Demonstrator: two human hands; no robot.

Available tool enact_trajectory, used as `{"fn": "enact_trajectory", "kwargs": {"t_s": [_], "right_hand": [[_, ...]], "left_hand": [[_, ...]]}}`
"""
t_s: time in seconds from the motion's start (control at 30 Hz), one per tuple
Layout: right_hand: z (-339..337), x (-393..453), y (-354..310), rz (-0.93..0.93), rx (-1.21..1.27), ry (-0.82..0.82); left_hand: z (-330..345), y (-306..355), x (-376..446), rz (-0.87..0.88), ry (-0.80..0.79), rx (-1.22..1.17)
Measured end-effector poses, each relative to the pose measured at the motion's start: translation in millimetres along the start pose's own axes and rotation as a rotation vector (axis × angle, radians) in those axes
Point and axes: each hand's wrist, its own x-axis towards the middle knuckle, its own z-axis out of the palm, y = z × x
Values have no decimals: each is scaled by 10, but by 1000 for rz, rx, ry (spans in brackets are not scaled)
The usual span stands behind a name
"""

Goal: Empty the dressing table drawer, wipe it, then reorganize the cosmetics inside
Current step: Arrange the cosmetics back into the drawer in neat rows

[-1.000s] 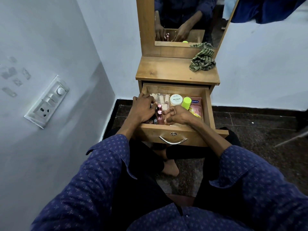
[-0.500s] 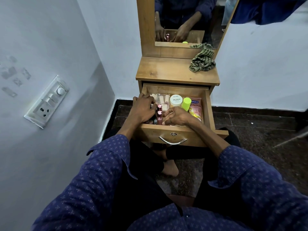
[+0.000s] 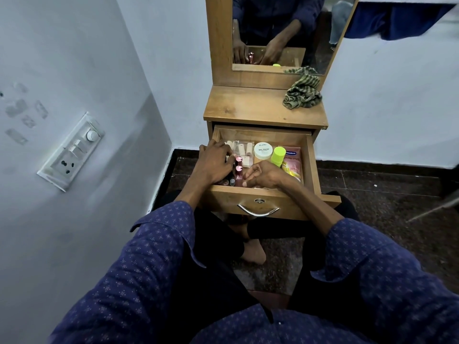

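The wooden drawer (image 3: 311,167) of the dressing table is pulled out in front of me. Inside lie a clear box of beige bottles (image 3: 244,150), a white nail polish jar (image 3: 263,150), a lime-green tube (image 3: 277,155), a pink sachet (image 3: 293,163) and upright pink tubes (image 3: 239,167). My left hand (image 3: 214,163) rests palm down on the items at the drawer's left, hiding what is beneath it. To the right of the pink tubes, my right hand (image 3: 264,175) hovers with loosely curled fingers; nothing shows in its grasp.
A striped green cloth (image 3: 301,94) lies crumpled on the right of the table top (image 3: 248,108), below the mirror (image 3: 273,33). Walls stand close on the left and behind, with a switchboard (image 3: 72,150) on the left wall. My crossed legs sit under the drawer on dark floor (image 3: 387,207).
My right hand has loosened its fingers and drawn slightly away from the pink tubes. My left hand has barely shifted.
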Motion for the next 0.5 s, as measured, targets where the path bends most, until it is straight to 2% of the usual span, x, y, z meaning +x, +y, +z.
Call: {"fn": "enact_trajectory", "kwargs": {"t_s": [0.5], "right_hand": [[-25, -74, -39, -8, -16, -16]], "left_hand": [[-15, 10, -2, 1, -18, 1]]}}
